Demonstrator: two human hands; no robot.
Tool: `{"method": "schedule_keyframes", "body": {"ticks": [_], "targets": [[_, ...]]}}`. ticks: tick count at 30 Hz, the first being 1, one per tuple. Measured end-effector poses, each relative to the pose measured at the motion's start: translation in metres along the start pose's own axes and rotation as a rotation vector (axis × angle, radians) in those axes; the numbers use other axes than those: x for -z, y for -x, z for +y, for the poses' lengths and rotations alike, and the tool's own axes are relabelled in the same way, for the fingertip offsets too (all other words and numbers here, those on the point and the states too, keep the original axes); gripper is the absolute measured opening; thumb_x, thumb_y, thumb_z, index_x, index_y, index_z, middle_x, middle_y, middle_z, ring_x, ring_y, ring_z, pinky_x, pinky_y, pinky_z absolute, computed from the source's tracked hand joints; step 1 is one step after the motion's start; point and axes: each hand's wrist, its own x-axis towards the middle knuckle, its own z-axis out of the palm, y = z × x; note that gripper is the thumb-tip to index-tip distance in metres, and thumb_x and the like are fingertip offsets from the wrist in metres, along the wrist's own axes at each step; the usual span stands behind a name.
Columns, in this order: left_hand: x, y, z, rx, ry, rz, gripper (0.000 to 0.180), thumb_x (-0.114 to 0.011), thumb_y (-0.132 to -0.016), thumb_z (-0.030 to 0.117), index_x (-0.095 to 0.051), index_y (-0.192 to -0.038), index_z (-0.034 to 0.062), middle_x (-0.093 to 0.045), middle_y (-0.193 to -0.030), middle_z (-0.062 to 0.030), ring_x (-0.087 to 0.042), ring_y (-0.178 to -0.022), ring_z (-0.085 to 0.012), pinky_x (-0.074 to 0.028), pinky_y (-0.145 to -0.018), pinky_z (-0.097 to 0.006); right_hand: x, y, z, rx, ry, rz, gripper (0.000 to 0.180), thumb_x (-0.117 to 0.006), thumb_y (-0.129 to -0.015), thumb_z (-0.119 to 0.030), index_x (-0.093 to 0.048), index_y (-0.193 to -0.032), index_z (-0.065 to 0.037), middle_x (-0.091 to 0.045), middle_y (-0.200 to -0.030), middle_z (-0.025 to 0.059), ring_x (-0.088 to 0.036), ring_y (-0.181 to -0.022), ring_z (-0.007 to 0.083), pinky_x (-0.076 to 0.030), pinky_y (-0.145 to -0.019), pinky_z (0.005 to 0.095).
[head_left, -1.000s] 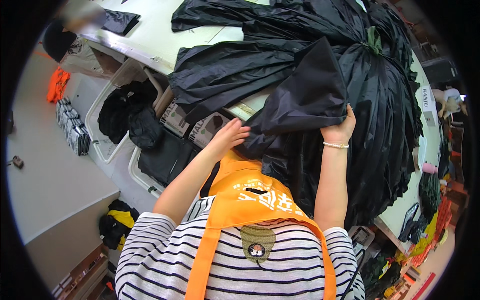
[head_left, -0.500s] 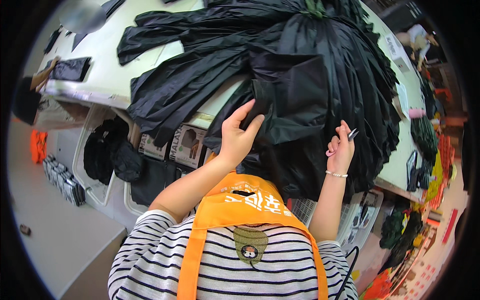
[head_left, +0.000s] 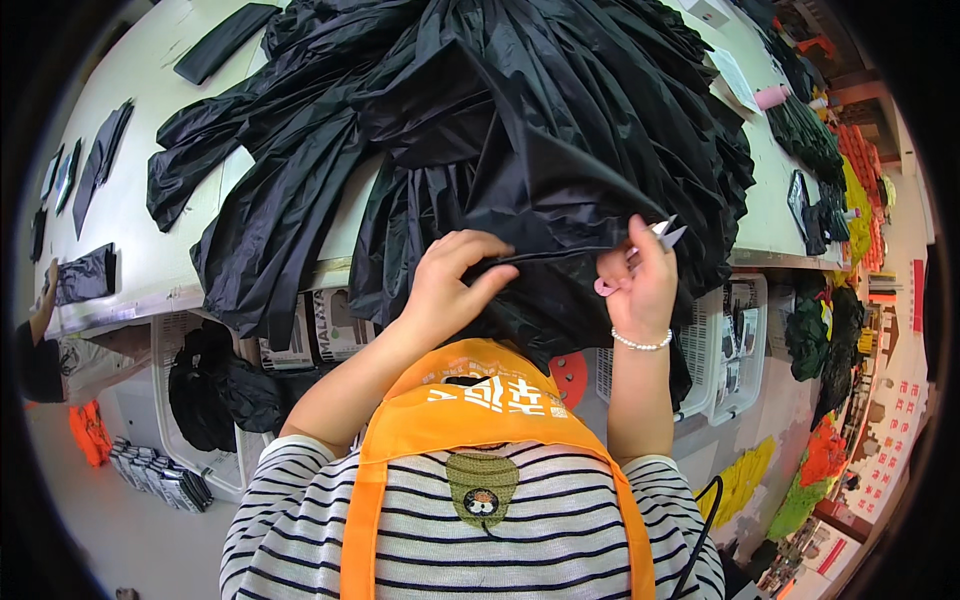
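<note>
A large gathered heap of thin black fabric (head_left: pixel 600 130) spreads over the white table (head_left: pixel 165 95) and hangs over its front edge. My left hand (head_left: pixel 445 285) pinches the near edge of one black panel (head_left: pixel 545 185) between thumb and fingers. At the other end of that edge, my right hand (head_left: pixel 640 285) is closed around a pair of scissors (head_left: pixel 668 236), with the blades sticking out past the fingers and a pink handle loop below. Its fingertips also meet the fabric edge, which is drawn nearly straight between both hands.
Folded black pieces (head_left: pixel 225 45) lie at the table's left. Another person's hand (head_left: pixel 47 285) is at a folded black bundle (head_left: pixel 87 276) on the far left. Below the table stand white plastic crates (head_left: pixel 757 350). A pink thread cone (head_left: pixel 770 97) stands on the right side.
My right hand has come to the fabric edge with the scissors; before, it was apart from the panel. The panel's edge is now stretched between both hands, and the view has shifted.
</note>
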Motion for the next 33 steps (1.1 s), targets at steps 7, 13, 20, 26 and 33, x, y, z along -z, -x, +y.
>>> {"method": "schedule_keyframes", "body": {"ticks": [7,13,20,26,33], "targets": [[0.007,-0.009,0.013,0.142,0.189,0.012,0.010,-0.072,-0.074,0.000,-0.062,-0.076,-0.0010,-0.062,-0.074,-0.0048,-0.059,-0.070,-0.0117,-0.045,-0.066,-0.022,0.013,-0.005,-0.012,0.161,0.078,0.099,0.028,-0.060,-0.090,-0.019,-0.045,-0.067,-0.012,-0.036,-0.044,-0.0028,-0.031,-0.034,0.0082,-0.026,-0.036,0.0234],[0.020,-0.016,0.017,0.643,0.789,-0.051,0.022,-0.063,-0.088,0.018,-0.067,-0.082,-0.0017,-0.066,-0.075,0.0002,-0.055,-0.067,-0.0032,-0.044,-0.064,-0.019,0.017,-0.006,-0.022,0.206,0.243,0.219,0.020,-0.070,-0.084,-0.017,-0.054,-0.073,-0.009,-0.041,-0.052,-0.0069,-0.032,-0.037,0.0036,-0.022,-0.036,0.0208],[0.034,-0.026,0.013,0.742,1.073,0.057,0.021,-0.058,-0.091,0.018,-0.066,-0.081,0.0005,-0.067,-0.076,-0.0036,-0.062,-0.065,-0.0080,-0.048,-0.063,-0.021,0.030,0.001,-0.021,0.150,0.375,0.049,0.015,-0.073,-0.082,-0.015,-0.062,-0.083,-0.005,-0.049,-0.060,-0.0075,-0.034,-0.042,-0.0001,-0.019,-0.038,0.0181],[0.037,-0.031,0.012,0.926,1.172,0.376,0.016,-0.059,-0.086,0.017,-0.065,-0.082,0.0021,-0.067,-0.080,-0.0073,-0.064,-0.072,-0.0160,-0.051,-0.070,-0.027,0.015,0.008,-0.025,0.232,0.399,-0.036,0.036,-0.076,-0.078,-0.009,-0.063,-0.111,-0.002,-0.055,-0.069,-0.0072,-0.041,-0.052,-0.0019,-0.026,-0.044,0.0135],[0.063,-0.038,-0.010,0.847,1.235,0.703,0.012,-0.062,-0.080,0.018,-0.060,-0.076,0.0068,-0.065,-0.074,-0.0070,-0.063,-0.070,-0.0213,-0.051,-0.074,-0.035,0.006,0.012,-0.022,0.212,0.600,-0.185,0.016,-0.070,-0.085,-0.015,-0.066,-0.077,-0.002,-0.054,-0.063,-0.0059,-0.045,-0.054,0.0002,-0.036,-0.049,0.0149]]}}
